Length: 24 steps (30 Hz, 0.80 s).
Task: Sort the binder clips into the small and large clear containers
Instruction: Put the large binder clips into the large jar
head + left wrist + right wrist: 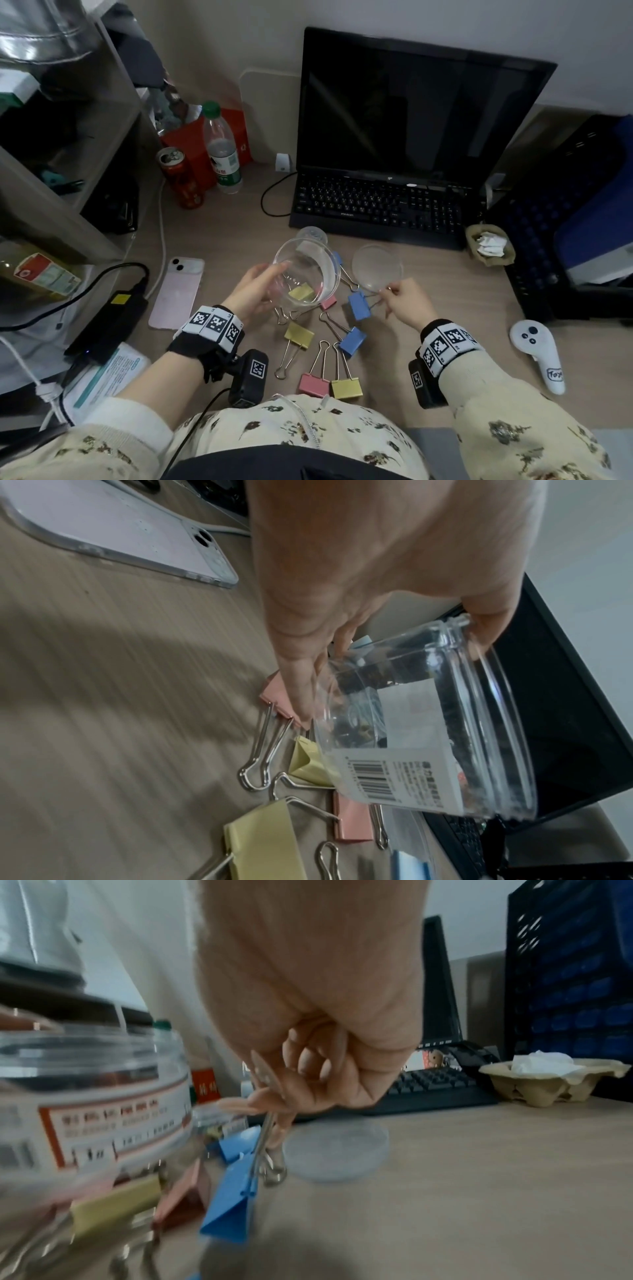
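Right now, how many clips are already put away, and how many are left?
None look put away: the large clear jar, tilted in the left hand, seems empty. The right hand pinches a blue clip by its wire handle. Seven or so clips, like the yellow clip, still lie on the desk.

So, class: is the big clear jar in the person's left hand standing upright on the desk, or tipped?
Tipped. The left hand grips the large clear jar lifted off the desk, mouth slanted sideways.

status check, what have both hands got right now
Left hand grips large clear plastic jar, tilted over the clips. Right hand pinches wire handle of blue binder clip. Round clear lid lies beside it.
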Each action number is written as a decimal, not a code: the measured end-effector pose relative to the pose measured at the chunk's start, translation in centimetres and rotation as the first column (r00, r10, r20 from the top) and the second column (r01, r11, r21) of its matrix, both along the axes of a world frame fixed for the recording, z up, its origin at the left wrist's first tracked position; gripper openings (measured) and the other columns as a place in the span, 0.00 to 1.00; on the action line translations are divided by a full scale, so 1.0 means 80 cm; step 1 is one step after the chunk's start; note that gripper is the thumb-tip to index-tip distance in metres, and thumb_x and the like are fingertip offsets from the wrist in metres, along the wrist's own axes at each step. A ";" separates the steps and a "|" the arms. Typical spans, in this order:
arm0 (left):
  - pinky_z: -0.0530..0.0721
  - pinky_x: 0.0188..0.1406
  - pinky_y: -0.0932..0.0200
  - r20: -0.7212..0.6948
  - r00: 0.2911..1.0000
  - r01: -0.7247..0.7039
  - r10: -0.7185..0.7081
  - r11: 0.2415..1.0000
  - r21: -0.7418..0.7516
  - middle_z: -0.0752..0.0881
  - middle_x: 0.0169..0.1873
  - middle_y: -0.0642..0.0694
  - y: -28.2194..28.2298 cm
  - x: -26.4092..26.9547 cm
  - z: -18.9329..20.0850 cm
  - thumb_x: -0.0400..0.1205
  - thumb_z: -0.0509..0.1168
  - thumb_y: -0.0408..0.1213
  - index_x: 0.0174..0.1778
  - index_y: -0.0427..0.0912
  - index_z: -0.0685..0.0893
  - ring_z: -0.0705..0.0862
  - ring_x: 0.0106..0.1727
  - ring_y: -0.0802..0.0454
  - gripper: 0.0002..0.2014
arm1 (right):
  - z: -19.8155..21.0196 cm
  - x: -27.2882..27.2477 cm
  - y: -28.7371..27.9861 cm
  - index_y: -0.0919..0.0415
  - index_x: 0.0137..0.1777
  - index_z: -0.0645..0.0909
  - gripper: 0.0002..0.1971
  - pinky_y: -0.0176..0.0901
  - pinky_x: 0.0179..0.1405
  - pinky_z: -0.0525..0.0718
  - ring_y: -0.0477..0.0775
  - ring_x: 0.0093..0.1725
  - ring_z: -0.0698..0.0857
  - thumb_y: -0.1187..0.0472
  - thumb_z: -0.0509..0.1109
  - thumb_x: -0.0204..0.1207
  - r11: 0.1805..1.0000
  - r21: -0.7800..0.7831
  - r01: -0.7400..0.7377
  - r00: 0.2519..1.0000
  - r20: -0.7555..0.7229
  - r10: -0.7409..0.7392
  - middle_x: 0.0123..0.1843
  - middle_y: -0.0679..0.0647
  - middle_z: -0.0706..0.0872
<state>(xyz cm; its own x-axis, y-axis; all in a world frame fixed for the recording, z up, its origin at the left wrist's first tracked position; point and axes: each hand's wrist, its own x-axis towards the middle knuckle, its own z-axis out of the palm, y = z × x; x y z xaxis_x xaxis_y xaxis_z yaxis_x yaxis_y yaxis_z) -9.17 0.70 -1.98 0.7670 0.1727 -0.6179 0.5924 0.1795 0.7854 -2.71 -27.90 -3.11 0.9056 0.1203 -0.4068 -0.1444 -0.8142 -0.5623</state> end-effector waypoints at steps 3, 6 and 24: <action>0.85 0.60 0.41 0.004 1.000 -0.001 0.001 1.000 -0.018 0.82 0.50 0.44 -0.006 -0.001 -0.001 0.56 0.75 0.62 0.76 0.44 0.67 0.84 0.48 0.51 0.53 | 0.026 0.009 0.002 0.59 0.31 0.85 0.20 0.52 0.34 0.83 0.44 0.20 0.78 0.51 0.66 0.82 0.987 0.136 0.089 0.979 0.168 -0.112 0.19 0.52 0.84; 0.87 0.56 0.46 -0.004 0.999 0.035 -0.035 0.999 0.005 0.80 0.64 0.33 -0.013 0.000 0.001 0.61 0.74 0.64 0.75 0.44 0.68 0.83 0.62 0.41 0.49 | 0.066 0.013 0.020 0.58 0.28 0.83 0.21 0.46 0.30 0.78 0.45 0.20 0.79 0.51 0.67 0.82 0.936 0.348 0.053 0.939 0.301 -0.165 0.19 0.52 0.82; 0.88 0.45 0.52 0.074 0.995 0.058 -0.066 0.993 0.098 0.85 0.53 0.39 -0.025 0.000 0.025 0.60 0.70 0.69 0.76 0.45 0.68 0.87 0.42 0.52 0.50 | 0.081 -0.019 0.136 0.70 0.43 0.84 0.17 0.57 0.30 0.89 0.57 0.25 0.89 0.56 0.64 0.84 0.881 0.460 -0.110 0.988 -0.045 0.147 0.31 0.62 0.88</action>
